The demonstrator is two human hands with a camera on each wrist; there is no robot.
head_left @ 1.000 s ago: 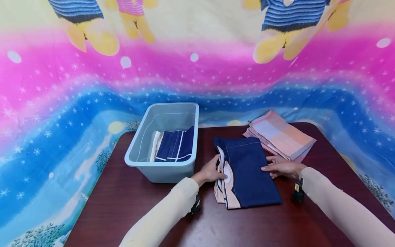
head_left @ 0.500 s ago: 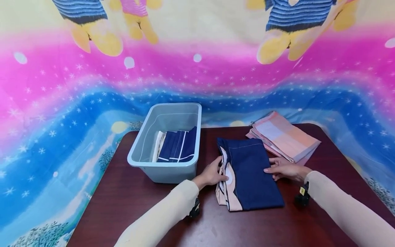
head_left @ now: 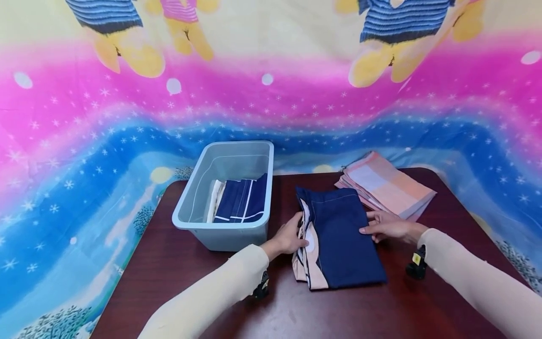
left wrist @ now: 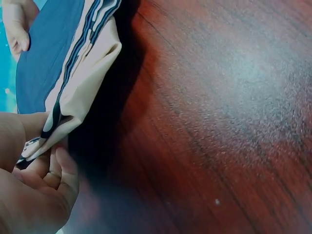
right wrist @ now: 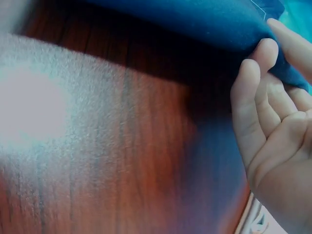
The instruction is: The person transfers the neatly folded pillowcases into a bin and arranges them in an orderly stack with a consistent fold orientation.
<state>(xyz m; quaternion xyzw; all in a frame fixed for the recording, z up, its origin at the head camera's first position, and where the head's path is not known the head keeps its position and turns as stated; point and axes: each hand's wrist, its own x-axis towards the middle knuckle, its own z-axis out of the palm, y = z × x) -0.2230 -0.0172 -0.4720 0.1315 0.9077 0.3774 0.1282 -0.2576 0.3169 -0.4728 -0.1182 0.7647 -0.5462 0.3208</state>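
Note:
A folded navy cloth (head_left: 345,240) with peach and white layers along its left side lies between my hands on the table. My left hand (head_left: 289,235) pinches that layered edge, thumb on top. In the left wrist view the fingers (left wrist: 66,178) curl beneath the pale folds. My right hand (head_left: 390,227) pinches the opposite edge, its thumb over the navy face. From the right wrist view, several fingers (right wrist: 243,97) sit under the cloth (right wrist: 195,22), whose near edge stands a little above the wood. The underside of the cloth is mostly hidden.
A grey-blue plastic bin (head_left: 220,225) stands left of the cloth, with folded navy and white cloths (head_left: 239,200) inside. Behind my right hand lies a folded pink checked cloth (head_left: 389,181). A patterned sheet (head_left: 271,103) hangs behind the dark wood table (head_left: 178,268).
Both hands keep their hold on the navy cloth, which has hardly moved. The head view swings slightly and returns. The cloth's front left corner sits marginally further left and nearer.

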